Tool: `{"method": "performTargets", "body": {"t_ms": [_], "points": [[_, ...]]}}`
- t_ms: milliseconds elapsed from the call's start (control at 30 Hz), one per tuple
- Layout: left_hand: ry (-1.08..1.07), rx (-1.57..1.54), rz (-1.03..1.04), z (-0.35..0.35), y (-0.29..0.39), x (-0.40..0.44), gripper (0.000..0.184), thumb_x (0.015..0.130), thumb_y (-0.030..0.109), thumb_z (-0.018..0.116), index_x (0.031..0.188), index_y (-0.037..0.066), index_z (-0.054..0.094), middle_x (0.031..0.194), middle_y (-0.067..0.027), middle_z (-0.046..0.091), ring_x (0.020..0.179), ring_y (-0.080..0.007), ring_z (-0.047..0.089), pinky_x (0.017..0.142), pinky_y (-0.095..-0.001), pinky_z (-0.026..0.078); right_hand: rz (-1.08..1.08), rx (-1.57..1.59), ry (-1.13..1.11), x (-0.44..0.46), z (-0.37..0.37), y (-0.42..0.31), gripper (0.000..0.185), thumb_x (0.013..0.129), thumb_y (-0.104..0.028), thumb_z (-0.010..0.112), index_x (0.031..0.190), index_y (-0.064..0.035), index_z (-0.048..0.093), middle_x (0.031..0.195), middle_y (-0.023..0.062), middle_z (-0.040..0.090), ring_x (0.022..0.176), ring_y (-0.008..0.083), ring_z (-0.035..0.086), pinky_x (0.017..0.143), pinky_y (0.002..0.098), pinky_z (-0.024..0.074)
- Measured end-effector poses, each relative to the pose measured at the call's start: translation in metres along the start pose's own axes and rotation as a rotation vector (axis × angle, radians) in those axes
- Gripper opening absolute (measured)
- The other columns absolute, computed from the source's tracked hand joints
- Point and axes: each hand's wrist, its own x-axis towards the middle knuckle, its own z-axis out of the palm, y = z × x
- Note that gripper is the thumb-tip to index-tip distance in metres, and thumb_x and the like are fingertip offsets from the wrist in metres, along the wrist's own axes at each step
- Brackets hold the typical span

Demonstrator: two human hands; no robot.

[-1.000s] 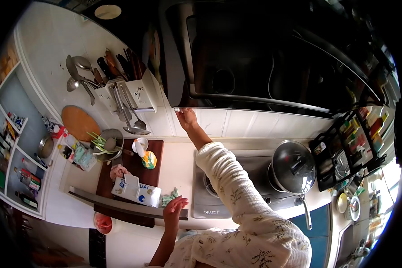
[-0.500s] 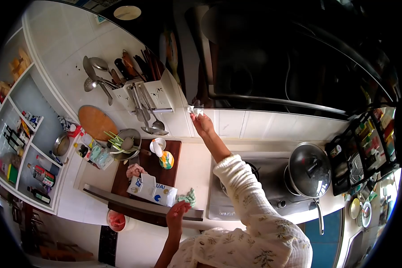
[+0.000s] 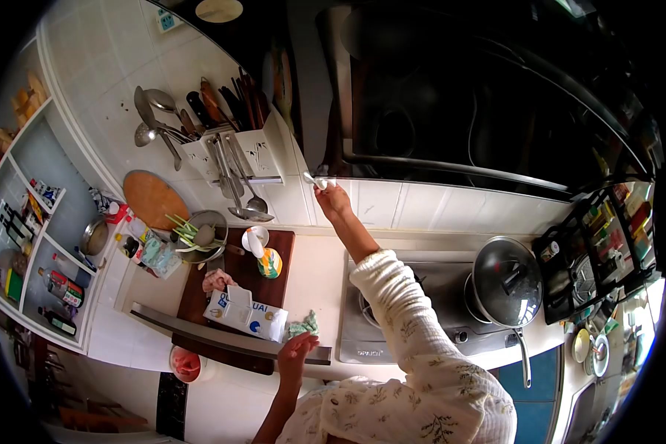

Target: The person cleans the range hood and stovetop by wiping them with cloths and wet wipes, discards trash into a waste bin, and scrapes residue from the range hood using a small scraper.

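Kitchen, stove (image 3: 448,300) (lidded pan (image 3: 509,292) atop), hanging ladles (image 3: 257,204)

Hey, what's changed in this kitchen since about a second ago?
The right hand has dropped slightly from the edge of the range hood, and more of the white tissue-like piece it holds shows. The left hand has shifted a little left relative to the green cloth. Nothing was visibly grasped or released. The lidded pan and white carton stayed put.

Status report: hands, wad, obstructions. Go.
Right hand pinching white wad by hood's lower edge. Left hand low, near green cloth, seemingly empty. Lidded pan right of reaching arm, not blocking it.
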Motion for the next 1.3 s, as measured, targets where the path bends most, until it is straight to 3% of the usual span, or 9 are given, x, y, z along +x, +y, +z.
{"method": "performTargets", "body": {"t_ms": [267,400,567,733,833,967,1033,1133,1300], "points": [[0.000,-0.055,0.017,-0.018,-0.008,0.006,0.027,0.089,0.012,0.055,0.111,-0.004,0.056,0.098,-0.0132,0.064,0.088,-0.0213,0.062,0.082,-0.0310,0.048,-0.279,-0.388,0.064,-0.066,0.002,-0.024,0.011,0.084,-0.001,0.055,0.092,-0.0012,0.061,0.082,0.0024,0.062,0.071,0.0087,0.057,0.065,0.0212,0.0458],[-0.038,-0.045,-0.003,-0.014,-0.012,0.020,0.026,0.090,0.011,0.054,0.111,-0.004,0.055,0.098,-0.0138,0.064,0.089,-0.0212,0.062,0.083,-0.0318,0.048,-0.245,-0.504,0.116,-0.060,0.001,-0.013,0.010,0.084,0.000,0.054,0.092,-0.0005,0.061,0.081,0.0024,0.062,0.071,0.0088,0.057,0.065,0.0213,0.0461],[-0.186,-0.081,-0.008,0.005,-0.011,0.041,0.024,0.091,0.008,0.052,0.112,-0.004,0.055,0.098,-0.0148,0.063,0.091,-0.0221,0.062,0.085,-0.0327,0.049,-0.387,-1.130,-0.041,-0.017,-0.011,0.054,0.006,0.077,-0.002,0.057,0.076,0.0003,0.062,0.066,0.0013,0.058,0.060,0.0067,0.050,0.055,0.0233,0.0417],[-0.185,-0.062,0.046,0.004,-0.005,0.041,0.022,0.090,0.008,0.052,0.108,-0.003,0.056,0.097,-0.0135,0.064,0.089,-0.0221,0.063,0.082,-0.0322,0.049,-0.424,-0.946,0.005,-0.030,0.006,0.059,0.008,0.077,-0.004,0.055,0.082,-0.0001,0.060,0.063,0.0048,0.055,0.057,0.0089,0.048,0.053,0.0271,0.0400],[-0.146,-0.062,0.012,-0.018,-0.008,0.040,0.023,0.090,0.008,0.052,0.109,-0.004,0.056,0.096,-0.0134,0.064,0.088,-0.0212,0.063,0.082,-0.0313,0.049,-0.507,-1.193,0.107,-0.077,0.032,0.004,0.011,0.081,-0.001,0.054,0.092,0.0000,0.055,0.065,0.0049,0.055,0.060,0.0098,0.051,0.052,0.0256,0.0421],[-0.106,-0.057,-0.004,-0.041,-0.013,0.045,0.023,0.090,0.008,0.051,0.109,-0.005,0.056,0.096,-0.0130,0.064,0.087,-0.0195,0.062,0.081,-0.0300,0.049,-0.997,-1.368,0.178,-0.109,0.032,-0.068,0.016,0.073,0.010,0.056,0.084,-0.0005,0.052,0.076,0.0086,0.046,0.061,0.0161,0.044,0.052,0.0259,0.0379],[-0.096,-0.050,0.011,-0.044,-0.004,0.047,0.023,0.089,0.008,0.052,0.108,-0.004,0.056,0.094,-0.0119,0.064,0.085,-0.0182,0.062,0.079,-0.0286,0.048,-1.071,-1.581,0.266,-0.115,0.029,-0.097,0.021,0.068,0.007,0.060,0.087,-0.0026,0.057,0.079,0.0106,0.050,0.063,0.0278,0.051,0.055,0.0324,0.0425],[-0.116,-0.082,0.024,-0.045,0.000,0.053,0.023,0.089,0.008,0.052,0.108,-0.004,0.056,0.094,-0.0120,0.064,0.085,-0.0183,0.062,0.079,-0.0287,0.048,-1.118,-1.818,0.363,-0.117,0.033,-0.114,0.029,0.066,0.002,0.065,0.094,-0.0055,0.061,0.082,0.0102,0.053,0.069,0.0302,0.055,0.060,0.0353,0.0455],[-0.125,-0.098,0.005,-0.050,-0.003,0.060,0.023,0.089,0.009,0.053,0.108,-0.004,0.055,0.095,-0.0121,0.064,0.085,-0.0184,0.061,0.079,-0.0289,0.048,-1.174,-1.931,0.172,-0.098,0.032,-0.091,0.030,0.064,0.002,0.064,0.093,-0.0056,0.061,0.085,0.0100,0.054,0.078,0.0306,0.056,0.063,0.0372,0.0474]]}}
